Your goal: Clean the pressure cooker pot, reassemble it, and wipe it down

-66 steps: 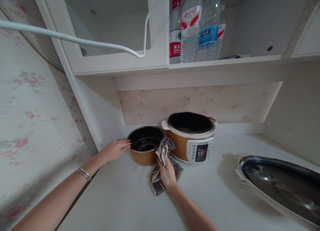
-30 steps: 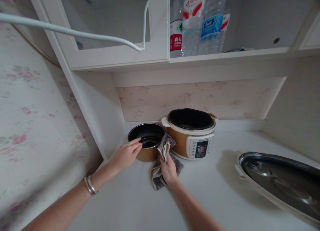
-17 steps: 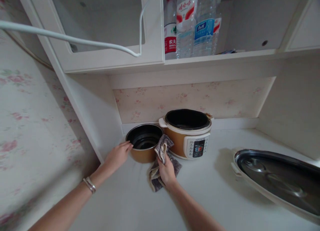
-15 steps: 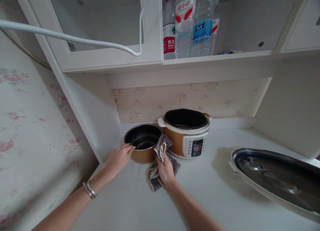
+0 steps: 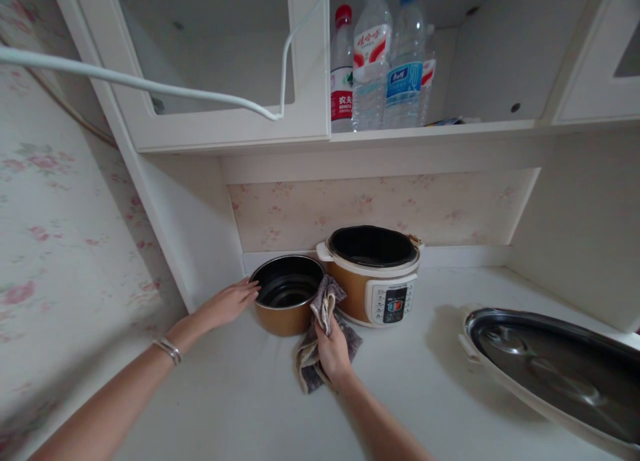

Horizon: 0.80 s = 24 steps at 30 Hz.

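Observation:
A brown inner pot (image 5: pixel 283 320) with a black inside stands on the white counter. Fingers of my left hand (image 5: pixel 231 304) are stretched out and rest against the left side of its rim; the thumb is hidden. My right hand (image 5: pixel 332 349) is closed around a bunched grey-purple cloth (image 5: pixel 327 294). The upper part of this cloth touches the pot's right side, and the rest hangs down to the counter. Just right of the pot stands a white and brown electric cooker (image 5: pixel 350 294) without its lid, its control panel facing me.
A large lid (image 5: pixel 550 374) with a dark shiny underside lies at the right. Overhead, several plastic bottles (image 5: pixel 371 68) stand on an open cabinet shelf (image 5: pixel 480 129). A white cable (image 5: pixel 200 94) crosses in front of the cabinet door. Side panels bound the counter (image 5: pixel 240 401) left and right.
My left hand has shifted left along the pot's rim, from its front left to its left side. My right hand keeps the cloth at the pot's right side. The view has tilted slightly upward.

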Motion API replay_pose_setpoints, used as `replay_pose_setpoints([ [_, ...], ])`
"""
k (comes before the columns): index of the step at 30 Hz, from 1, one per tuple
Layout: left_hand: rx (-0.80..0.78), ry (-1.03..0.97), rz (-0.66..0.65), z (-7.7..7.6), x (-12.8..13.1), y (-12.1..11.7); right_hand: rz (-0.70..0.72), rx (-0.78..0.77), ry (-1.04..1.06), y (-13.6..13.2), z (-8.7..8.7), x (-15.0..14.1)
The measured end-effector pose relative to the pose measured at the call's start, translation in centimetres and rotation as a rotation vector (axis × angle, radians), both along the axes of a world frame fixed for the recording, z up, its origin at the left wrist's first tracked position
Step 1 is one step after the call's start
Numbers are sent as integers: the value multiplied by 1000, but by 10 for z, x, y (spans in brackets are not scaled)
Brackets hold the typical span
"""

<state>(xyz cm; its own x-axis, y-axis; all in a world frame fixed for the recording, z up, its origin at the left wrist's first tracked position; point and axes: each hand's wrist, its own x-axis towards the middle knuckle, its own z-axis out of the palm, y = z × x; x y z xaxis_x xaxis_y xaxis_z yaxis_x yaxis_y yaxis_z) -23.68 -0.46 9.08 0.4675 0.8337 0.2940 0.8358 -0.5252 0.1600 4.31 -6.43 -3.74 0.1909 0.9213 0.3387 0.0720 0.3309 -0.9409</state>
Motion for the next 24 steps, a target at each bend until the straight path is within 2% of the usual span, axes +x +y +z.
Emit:
replay_pose_setpoints([
  [3,11,-32,22,-8,9,-8,6,-8,-1,-1,2,-1],
  [8,89,-33,180,-9,55,-52,-3,-1,-41,-2,4,-3],
  [10,59,-72,171,-5,70,-65,-7,-1,-51,-3,5,-3],
  [12,1,-147,99,-2,75,-69,-8,-16,-53,-4,6,-2],
  [15,-25,-213,13,3,60,-56,1,-24,-49,-4,8,0],
  [20,32,-101,82,-1,18,-20,-5,-40,-47,-3,5,0],
  [24,47,-27,121,-13,14,-16,-6,-10,-52,-2,3,0],
])
